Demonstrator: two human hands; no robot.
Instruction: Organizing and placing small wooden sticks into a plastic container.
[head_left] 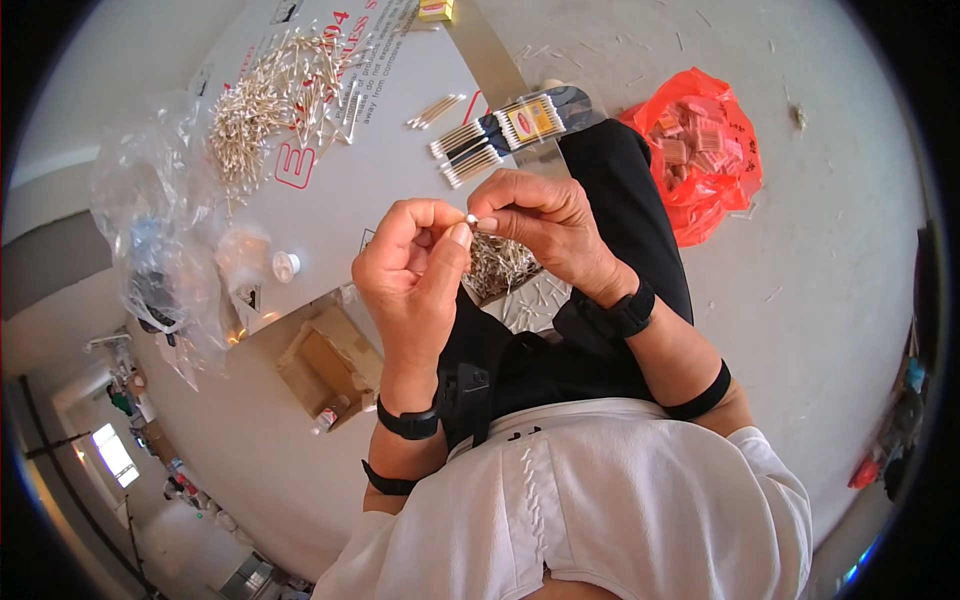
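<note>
My left hand (405, 265) and my right hand (550, 225) meet above my lap, with thumb and forefinger of each pinched together. Between their fingertips shows the white tip of what looks like a cotton swab (471, 218); the rest of it is hidden. Just below them, a box holds many loose cotton swabs (500, 262). Beyond my hands, rows of cotton swabs (470, 165) lie on a dark strip at the table edge, beside a filled pack with a yellow label (530, 121). A few swabs (436, 111) lie to the left of these.
A large heap of swabs (255, 120) covers the far left of the table (390, 170). Clear plastic bags (150, 230) and a small bottle (285, 266) sit at its left edge. A cardboard box (320, 360) stands below; a red bag (740, 150) of pink packs lies right.
</note>
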